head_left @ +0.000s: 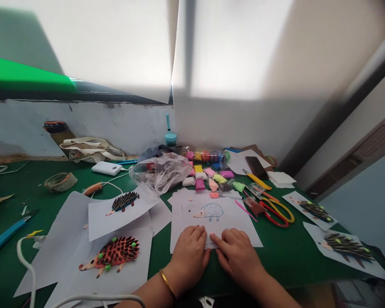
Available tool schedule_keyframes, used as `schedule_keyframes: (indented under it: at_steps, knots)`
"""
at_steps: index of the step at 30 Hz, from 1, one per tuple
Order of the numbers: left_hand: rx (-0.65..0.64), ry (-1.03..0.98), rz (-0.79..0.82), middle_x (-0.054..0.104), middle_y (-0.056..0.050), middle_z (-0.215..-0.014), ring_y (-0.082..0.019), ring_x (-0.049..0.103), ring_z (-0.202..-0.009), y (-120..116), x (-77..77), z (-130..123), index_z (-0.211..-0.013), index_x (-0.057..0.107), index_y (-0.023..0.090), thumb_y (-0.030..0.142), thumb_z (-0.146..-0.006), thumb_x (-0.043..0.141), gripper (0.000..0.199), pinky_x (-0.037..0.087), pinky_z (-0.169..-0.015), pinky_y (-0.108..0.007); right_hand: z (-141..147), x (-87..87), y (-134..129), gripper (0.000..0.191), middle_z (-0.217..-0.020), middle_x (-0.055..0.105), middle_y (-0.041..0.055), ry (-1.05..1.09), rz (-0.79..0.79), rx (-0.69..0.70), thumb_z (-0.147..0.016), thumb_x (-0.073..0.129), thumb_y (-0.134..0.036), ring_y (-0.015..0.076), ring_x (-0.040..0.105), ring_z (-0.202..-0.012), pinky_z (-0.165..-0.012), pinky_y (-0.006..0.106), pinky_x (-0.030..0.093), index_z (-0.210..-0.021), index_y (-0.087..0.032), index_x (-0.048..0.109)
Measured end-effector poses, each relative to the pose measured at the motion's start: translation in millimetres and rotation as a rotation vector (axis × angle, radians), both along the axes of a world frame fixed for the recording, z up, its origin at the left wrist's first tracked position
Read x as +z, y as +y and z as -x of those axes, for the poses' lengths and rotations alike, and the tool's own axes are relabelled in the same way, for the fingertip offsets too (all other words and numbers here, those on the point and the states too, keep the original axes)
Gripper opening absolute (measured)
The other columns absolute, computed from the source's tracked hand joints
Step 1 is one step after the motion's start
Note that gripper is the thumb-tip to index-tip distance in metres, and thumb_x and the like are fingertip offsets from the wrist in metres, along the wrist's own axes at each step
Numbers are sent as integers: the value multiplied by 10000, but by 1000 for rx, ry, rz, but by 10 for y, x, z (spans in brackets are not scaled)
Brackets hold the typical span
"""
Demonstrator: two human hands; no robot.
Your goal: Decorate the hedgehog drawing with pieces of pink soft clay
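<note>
My left hand (192,247) rests on the lower edge of a white paper (179,222), its fingers lying close together and holding nothing visible. Beside it, my right hand (239,252) has its index finger stretched onto the paper, thumb apart, other fingers bent. The index tip seems to press on a tiny pinkish spot, too small to make out. Above my hands, a hedgehog drawing (213,211) in blue outline has a peach-coloured snout (199,213). A small dark dot (189,210) and a bit of peach clay (190,199) lie to its left.
Packets of coloured clay (199,185) and a plastic bag (163,171) lie behind the paper. To the right are scissors (280,216), a yellow cutter (258,180) and a phone (256,167). Finished clay hedgehogs (115,254) lie on both sides. A white cable (25,261) runs at left.
</note>
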State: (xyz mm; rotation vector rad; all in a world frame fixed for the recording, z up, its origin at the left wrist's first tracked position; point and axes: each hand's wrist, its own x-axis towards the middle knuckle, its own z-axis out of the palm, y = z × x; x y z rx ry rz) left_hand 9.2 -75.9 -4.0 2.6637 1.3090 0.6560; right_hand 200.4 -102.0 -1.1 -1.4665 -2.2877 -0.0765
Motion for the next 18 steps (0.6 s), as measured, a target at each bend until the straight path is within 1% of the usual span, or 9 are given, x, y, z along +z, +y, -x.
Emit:
schedule_keyframes:
  at_steps: [4,9,13,14,18]
  knots:
    - [0,6,5,644,-116,-1267,-292,580,-1147,-2,6,-1,-1201,634,137,203,-817,608,390,475,-1024,-491,47,1,60,351,-858,614,30,-1,13,-20,-867,615,-232,197,494,-819,-751,340,296,-1212,-287,649]
    - [-12,17,4,646,-126,-1263,-294,583,-1143,-9,19,1,-1187,643,118,203,-811,624,387,479,-1028,-487,35,22,66,224,-835,605,20,29,25,0,-893,582,-232,185,483,-801,-747,338,286,-1077,-292,696]
    - [-5,22,-5,649,-135,-1255,-302,588,-1138,-5,34,1,-1194,644,113,205,-814,626,391,482,-1026,-489,25,12,75,353,-872,613,29,23,47,-11,-873,599,-215,194,489,-829,-758,340,291,-1216,-285,645]
    - [-6,21,-4,649,-136,-1255,-302,589,-1137,-3,34,1,-1193,645,115,204,-813,627,390,484,-1023,-489,23,12,80,354,-873,613,29,25,55,-13,-875,597,-214,194,490,-832,-761,340,292,-1218,-286,645]
    - [-11,24,0,646,-130,-1264,-303,587,-1142,4,16,3,-1190,649,123,210,-805,640,394,488,-1020,-494,9,27,96,251,-852,599,21,60,66,-13,-898,573,-228,186,486,-822,-762,339,294,-1104,-307,692]
